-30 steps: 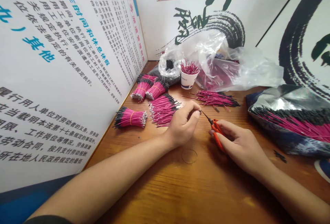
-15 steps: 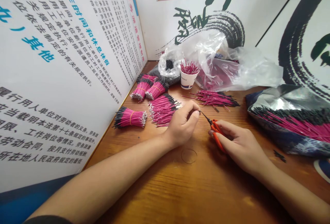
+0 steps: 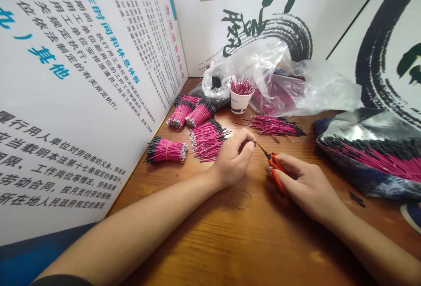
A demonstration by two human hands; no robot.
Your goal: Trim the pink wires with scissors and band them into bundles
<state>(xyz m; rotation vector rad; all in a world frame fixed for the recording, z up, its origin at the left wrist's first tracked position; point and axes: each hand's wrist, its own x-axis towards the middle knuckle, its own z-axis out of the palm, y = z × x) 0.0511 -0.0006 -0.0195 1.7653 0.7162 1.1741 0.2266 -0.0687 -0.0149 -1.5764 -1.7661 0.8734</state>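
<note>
Orange-handled needle-nose pliers (image 3: 275, 166) rest in my right hand (image 3: 301, 180), whose fingers are wrapped round the handles. Their thin dark tip points up and left, to the fingertips of my left hand (image 3: 235, 156). That left hand is closed in a pinch, and a small dark end shows at its fingertips; what it belongs to is mostly hidden. Just behind the left hand lies a loose pile of pink wires with black ends (image 3: 208, 140). A thin rubber band (image 3: 241, 199) lies on the wooden table below the hands.
Banded wire bundles (image 3: 167, 150) sit left. Behind stand a paper cup (image 3: 241, 101) of pink wires, a clear plastic bag (image 3: 329, 93) and a bag of black pieces (image 3: 215, 95). More wires (image 3: 278, 126) lie loose. An open foil bag (image 3: 358, 180) of wires is right, near black scraps (image 3: 357, 199).
</note>
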